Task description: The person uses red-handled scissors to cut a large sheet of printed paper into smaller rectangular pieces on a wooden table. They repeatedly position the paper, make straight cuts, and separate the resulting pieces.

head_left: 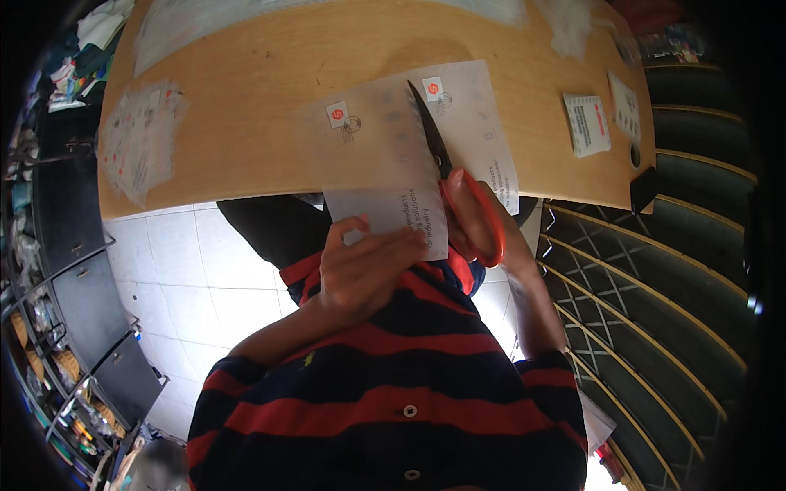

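My left hand (360, 266) grips the near edge of a translucent printed plastic sheet (368, 159), its fingers closed on the lower part. The sheet lies over the table's front edge and carries red logos, round stamps and dark lettering. My right hand (483, 209) is wrapped round the red handles of a pair of scissors (430, 127). Their black blades point away from me across the sheet and look nearly together. Beside the handles, the sheet's left and right portions stand apart. The right portion (479, 123) reaches the table beyond the blades.
On the wooden table (254, 114), printed clear plastic (143, 143) lies at left and more clear plastic (327, 16) along the far side. White packets (587, 124) and a black object (644, 190) are at right. Black cabinets (78, 184) stand left; a folding metal gate (622, 286) stands right.
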Demonstrator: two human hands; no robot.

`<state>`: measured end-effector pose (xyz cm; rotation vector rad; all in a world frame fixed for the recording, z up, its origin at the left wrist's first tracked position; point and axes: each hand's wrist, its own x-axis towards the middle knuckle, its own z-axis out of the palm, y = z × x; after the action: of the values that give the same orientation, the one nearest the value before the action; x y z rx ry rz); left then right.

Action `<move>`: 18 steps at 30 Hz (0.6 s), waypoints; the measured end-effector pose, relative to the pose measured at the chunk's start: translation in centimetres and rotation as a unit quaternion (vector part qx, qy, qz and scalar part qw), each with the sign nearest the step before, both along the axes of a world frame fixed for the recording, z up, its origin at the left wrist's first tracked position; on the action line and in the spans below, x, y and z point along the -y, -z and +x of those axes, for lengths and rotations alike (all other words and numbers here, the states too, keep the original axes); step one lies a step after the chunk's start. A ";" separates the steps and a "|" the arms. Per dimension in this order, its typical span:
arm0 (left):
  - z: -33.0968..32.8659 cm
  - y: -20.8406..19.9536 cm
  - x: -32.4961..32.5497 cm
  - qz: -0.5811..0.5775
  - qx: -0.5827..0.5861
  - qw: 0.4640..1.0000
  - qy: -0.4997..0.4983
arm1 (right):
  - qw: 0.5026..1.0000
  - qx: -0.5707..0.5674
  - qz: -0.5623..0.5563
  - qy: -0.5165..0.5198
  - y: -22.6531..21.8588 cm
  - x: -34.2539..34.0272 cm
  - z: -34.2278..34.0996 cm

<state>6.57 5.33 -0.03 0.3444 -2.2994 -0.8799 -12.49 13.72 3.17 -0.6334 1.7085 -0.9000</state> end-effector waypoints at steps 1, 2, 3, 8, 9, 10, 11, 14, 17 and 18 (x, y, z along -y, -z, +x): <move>0.0 -0.1 0.0 -0.005 -0.002 1.000 0.000 | 1.000 0.001 -0.004 0.002 0.0 0.2 -0.1; 0.0 -0.2 0.0 -0.009 -0.004 1.000 0.000 | 1.000 0.003 -0.008 0.003 0.0 0.3 -0.2; -0.1 -0.3 0.0 -0.014 -0.007 1.000 -0.001 | 1.000 0.008 -0.001 0.007 0.0 0.3 -0.2; -0.2 -0.3 -0.1 -0.017 -0.012 1.000 -0.007 | 0.999 0.029 0.025 0.002 0.4 0.3 -0.5; -0.2 -0.2 -0.1 -0.014 -0.016 1.000 -0.006 | 0.999 0.027 0.025 -0.002 0.6 0.3 -0.6; -0.1 -0.1 -0.1 -0.012 -0.017 1.000 -0.005 | 0.999 0.025 0.025 -0.006 0.8 0.2 -0.8; -0.1 -0.1 -0.1 -0.010 -0.019 1.000 -0.003 | 0.999 0.024 0.025 -0.010 0.9 0.2 -0.9; 0.0 0.0 -0.2 -0.016 -0.023 1.000 -0.003 | 0.999 0.043 -0.009 0.015 0.2 1.1 -0.6; 0.0 0.1 0.0 -0.018 -0.021 1.000 -0.001 | 0.998 0.059 -0.007 0.006 -0.6 1.8 -1.0; 0.0 0.1 0.1 -0.020 -0.018 1.000 -0.001 | 0.998 0.057 -0.005 0.004 -0.6 2.0 -1.2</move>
<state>6.60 5.21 -0.10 0.3107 -2.2789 -0.8324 -13.68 11.73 3.79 -0.5713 1.6072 -0.9329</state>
